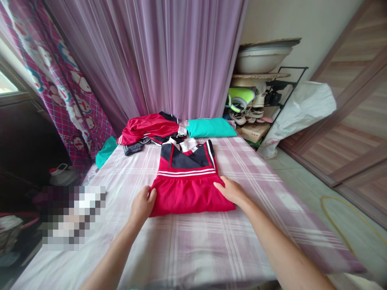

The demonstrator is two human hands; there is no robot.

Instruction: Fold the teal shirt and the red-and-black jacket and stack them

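A folded red shirt (187, 193) with a navy top, white stripes and a white collar lies flat on the bed (193, 245), which has a pink and white checked sheet. My left hand (142, 204) grips the shirt's near left corner, fingers curled round the fabric edge. My right hand (230, 189) rests on the shirt's right side, fingers pressed flat on the cloth.
A heap of red and dark clothes (148, 128) and a teal pillow (211, 127) lie at the far end of the bed. Purple curtains (169, 56) hang behind. A shoe rack (256, 108) with a basin (262, 56) stands right, beside a white sack (299, 117). A yellow hose (347, 225) lies on the floor.
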